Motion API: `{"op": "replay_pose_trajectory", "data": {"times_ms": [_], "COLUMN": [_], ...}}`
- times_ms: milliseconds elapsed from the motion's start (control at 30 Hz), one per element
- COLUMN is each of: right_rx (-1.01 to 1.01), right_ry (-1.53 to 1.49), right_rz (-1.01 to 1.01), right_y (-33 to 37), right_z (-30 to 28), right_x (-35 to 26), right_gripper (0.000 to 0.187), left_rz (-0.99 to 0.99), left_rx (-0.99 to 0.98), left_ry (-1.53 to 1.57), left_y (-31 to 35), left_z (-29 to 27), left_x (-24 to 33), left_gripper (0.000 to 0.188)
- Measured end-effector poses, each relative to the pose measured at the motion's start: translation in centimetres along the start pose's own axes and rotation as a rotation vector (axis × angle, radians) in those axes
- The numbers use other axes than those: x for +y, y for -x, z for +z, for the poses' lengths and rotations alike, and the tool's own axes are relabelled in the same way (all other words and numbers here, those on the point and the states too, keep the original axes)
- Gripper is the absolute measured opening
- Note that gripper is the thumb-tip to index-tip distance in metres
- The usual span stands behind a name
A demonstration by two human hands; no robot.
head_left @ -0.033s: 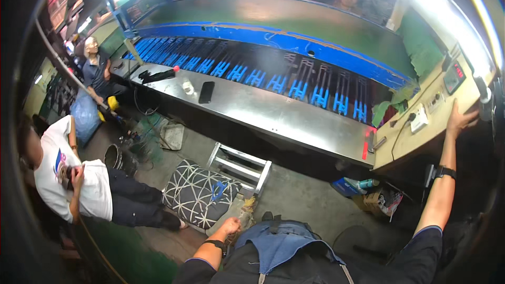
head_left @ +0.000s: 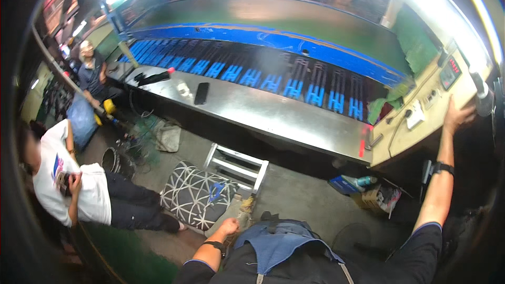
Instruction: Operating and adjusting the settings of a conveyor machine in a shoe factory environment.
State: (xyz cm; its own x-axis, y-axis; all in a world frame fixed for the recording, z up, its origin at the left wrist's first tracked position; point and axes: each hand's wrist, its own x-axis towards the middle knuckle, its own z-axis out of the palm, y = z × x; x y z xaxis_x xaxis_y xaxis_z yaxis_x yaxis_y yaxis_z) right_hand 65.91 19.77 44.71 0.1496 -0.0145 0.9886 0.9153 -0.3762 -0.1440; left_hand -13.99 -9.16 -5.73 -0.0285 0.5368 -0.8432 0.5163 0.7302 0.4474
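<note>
My right hand [head_left: 458, 116], on its stretched-out arm, lies at the right edge of a cream control panel [head_left: 392, 144], with its fingers apart. Low in front of me, my left hand [head_left: 229, 225] is closed; whatever is in it, if anything, is hidden. A frayed yellowish bundle [head_left: 246, 204] is close beside that hand. Beyond runs a long machine with a bare metal ledge [head_left: 273, 118]. Behind the ledge lie rows of dark forked strips with bright blue ends [head_left: 293, 89]. The panel carries a red-digit display [head_left: 450, 73] and a white plug [head_left: 414, 115].
A phone [head_left: 201, 93] and a black object [head_left: 151, 78] lie on the ledge. Below stand a metal step frame [head_left: 236, 164] and a patterned cushion [head_left: 193, 194]. A person in white [head_left: 89, 194] stands left, another person [head_left: 93, 73] farther back. A box of scraps [head_left: 376, 198] is right.
The whole view has shifted very slightly. Both my hands keep their places and shapes.
</note>
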Motion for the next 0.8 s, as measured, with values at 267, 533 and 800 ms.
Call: {"op": "replay_pose_trajectory", "data": {"times_ms": [267, 533, 800], "right_rx": [-0.022, -0.092, -0.007], "right_ry": [-0.060, 0.010, 0.071], "right_rz": [0.035, 0.080, 0.056], "right_y": [0.3, 0.1, 0.3], "right_z": [-0.7, -1.2, -0.1], "right_x": [-1.8, -2.1, -1.0], "right_gripper": [0.113, 0.115, 0.117], "left_rz": [-0.003, 0.004, -0.050], "left_rx": [-0.039, -0.040, -0.038], "left_ry": [0.079, 0.121, 0.144], "left_y": [0.5, 0.7, 1.4], "left_z": [-0.3, -0.2, -0.2], "left_x": [0.5, 0.8, 1.8], "left_gripper": [0.026, 0.027, 0.025]}}
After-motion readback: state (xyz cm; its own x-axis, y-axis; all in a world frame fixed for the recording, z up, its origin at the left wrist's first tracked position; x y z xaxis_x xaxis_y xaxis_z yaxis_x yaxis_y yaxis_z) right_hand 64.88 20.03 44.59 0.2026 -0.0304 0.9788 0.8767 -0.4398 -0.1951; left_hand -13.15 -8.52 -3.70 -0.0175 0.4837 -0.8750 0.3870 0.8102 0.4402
